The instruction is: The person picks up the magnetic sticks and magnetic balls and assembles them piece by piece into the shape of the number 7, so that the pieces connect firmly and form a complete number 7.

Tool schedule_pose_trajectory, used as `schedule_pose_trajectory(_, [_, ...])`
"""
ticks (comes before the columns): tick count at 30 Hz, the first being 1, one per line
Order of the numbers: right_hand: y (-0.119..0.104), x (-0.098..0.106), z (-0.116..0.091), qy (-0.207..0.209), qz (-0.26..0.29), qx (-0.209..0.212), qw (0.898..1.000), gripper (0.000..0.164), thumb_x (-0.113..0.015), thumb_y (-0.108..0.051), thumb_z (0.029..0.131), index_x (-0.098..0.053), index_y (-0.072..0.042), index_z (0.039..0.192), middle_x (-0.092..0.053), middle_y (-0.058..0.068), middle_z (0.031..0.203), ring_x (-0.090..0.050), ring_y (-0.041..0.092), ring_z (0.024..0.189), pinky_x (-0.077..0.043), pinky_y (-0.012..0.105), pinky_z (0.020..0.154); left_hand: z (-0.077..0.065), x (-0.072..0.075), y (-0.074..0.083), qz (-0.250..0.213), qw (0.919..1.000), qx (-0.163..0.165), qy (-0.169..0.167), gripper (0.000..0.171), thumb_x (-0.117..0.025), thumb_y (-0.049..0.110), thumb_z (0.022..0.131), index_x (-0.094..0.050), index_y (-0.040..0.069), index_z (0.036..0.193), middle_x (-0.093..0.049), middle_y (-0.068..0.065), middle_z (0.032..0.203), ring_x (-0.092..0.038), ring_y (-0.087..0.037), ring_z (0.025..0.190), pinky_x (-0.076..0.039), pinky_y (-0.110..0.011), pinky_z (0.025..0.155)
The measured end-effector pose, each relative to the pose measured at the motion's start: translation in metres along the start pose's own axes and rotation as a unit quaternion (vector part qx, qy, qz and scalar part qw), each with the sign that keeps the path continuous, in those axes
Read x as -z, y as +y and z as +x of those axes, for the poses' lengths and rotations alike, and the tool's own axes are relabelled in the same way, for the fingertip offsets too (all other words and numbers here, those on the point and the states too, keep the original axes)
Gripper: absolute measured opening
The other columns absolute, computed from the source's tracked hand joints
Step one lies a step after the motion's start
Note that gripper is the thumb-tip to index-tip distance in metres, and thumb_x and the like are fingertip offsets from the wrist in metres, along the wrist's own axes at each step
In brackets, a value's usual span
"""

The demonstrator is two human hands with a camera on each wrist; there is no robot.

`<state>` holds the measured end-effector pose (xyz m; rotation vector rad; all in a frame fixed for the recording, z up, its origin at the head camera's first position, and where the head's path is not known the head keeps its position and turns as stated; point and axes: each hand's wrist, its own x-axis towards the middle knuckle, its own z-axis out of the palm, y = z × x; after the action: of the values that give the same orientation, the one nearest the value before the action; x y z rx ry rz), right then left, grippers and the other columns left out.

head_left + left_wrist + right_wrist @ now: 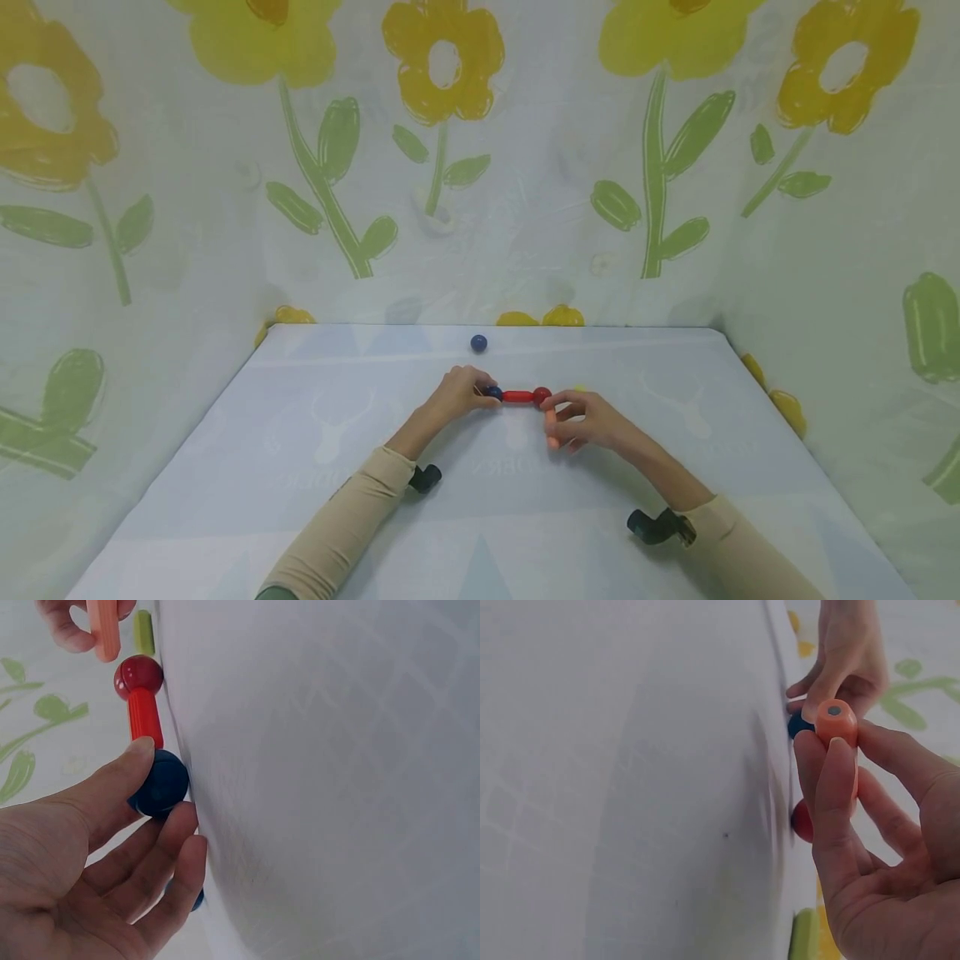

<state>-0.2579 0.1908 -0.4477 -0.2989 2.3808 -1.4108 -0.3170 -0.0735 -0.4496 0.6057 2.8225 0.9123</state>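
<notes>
In the head view my left hand (459, 392) pinches a blue ball (165, 784) between thumb and fingers. A red rod (517, 397) runs from that ball to a shiny red ball (139, 677), the three forming a straight line along the tabletop. My right hand (591, 421) grips an orange rod (834, 727) just to the right of the red ball. The rod's end facing the right wrist camera has a small dark round spot. Fingers of the right hand hide part of the red ball in that view.
Another blue ball (478, 342) lies farther back on the white patterned tabletop (480, 517). Behind the right hand is a yellow-green rod (145, 632), mostly covered in the head view. A flower-printed curtain (510, 208) surrounds the table's back and sides.
</notes>
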Motion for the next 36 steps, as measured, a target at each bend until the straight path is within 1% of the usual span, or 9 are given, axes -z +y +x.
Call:
schedule_pose_trajectory(5, [0.001,-0.005,0.000,0.007,-0.010,-0.006,1.000,0.044,-0.076,-0.022,0.085,-0.062,-0.011,0.126,-0.065,0.013,0.112,-0.065,0.018,0.081,-0.060,0.034,0.065,-0.001,0.000,0.000,-0.004,1.0000,0.000,0.001,0.036,-0.080,0.026,0.082,-0.074,0.011,0.114,-0.075,-0.005,0.105,-0.059,-0.013,0.083,-0.053,-0.027,0.078])
schedule_pose_trajectory(10, [0.001,-0.007,-0.001,0.011,-0.015,-0.012,1.000,0.044,-0.077,-0.022,0.085,-0.063,-0.011,0.125,-0.066,0.013,0.109,-0.065,0.018,0.079,-0.060,0.033,0.065,-0.002,0.000,0.001,0.003,0.9999,-0.011,0.006,0.035,-0.080,0.024,0.082,-0.074,0.009,0.113,-0.076,-0.006,0.103,-0.062,-0.012,0.081,-0.055,-0.027,0.077])
schedule_pose_trajectory(20, [0.006,-0.010,-0.001,-0.005,-0.008,0.014,1.000,0.045,-0.076,-0.021,0.086,-0.061,-0.009,0.126,-0.066,0.013,0.108,-0.065,0.018,0.081,-0.060,0.033,0.066,-0.002,0.001,0.001,0.003,0.9999,-0.011,0.008,0.035,-0.080,0.025,0.082,-0.074,0.010,0.113,-0.076,-0.006,0.103,-0.061,-0.012,0.081,-0.054,-0.027,0.078])
schedule_pose_trajectory(24, [0.008,-0.011,0.001,-0.006,-0.004,0.013,1.000,0.044,-0.076,-0.020,0.086,-0.061,-0.010,0.126,-0.066,0.013,0.108,-0.064,0.018,0.084,-0.060,0.033,0.067,-0.001,0.001,0.002,0.004,0.9999,-0.008,0.008,0.035,-0.080,0.024,0.082,-0.074,0.010,0.113,-0.075,-0.006,0.103,-0.060,-0.013,0.081,-0.053,-0.027,0.077])
schedule_pose_trajectory(31, [0.005,-0.015,0.002,-0.001,-0.023,0.012,1.000,0.044,-0.076,-0.021,0.086,-0.062,-0.013,0.126,-0.066,0.010,0.109,-0.061,0.018,0.091,-0.060,0.032,0.069,0.000,0.001,0.001,0.007,0.9999,-0.012,0.007,0.034,-0.080,0.025,0.082,-0.074,0.009,0.112,-0.075,-0.006,0.102,-0.060,-0.013,0.080,-0.053,-0.026,0.075])
schedule_pose_trajectory(36, [0.005,-0.017,0.002,-0.003,-0.013,0.015,1.000,0.044,-0.076,-0.021,0.086,-0.061,-0.012,0.126,-0.065,0.011,0.112,-0.062,0.018,0.092,-0.060,0.032,0.070,-0.001,0.001,0.001,0.005,0.9999,-0.013,0.008,0.034,-0.080,0.025,0.082,-0.075,0.010,0.112,-0.075,-0.006,0.100,-0.059,-0.012,0.079,-0.052,-0.025,0.073])
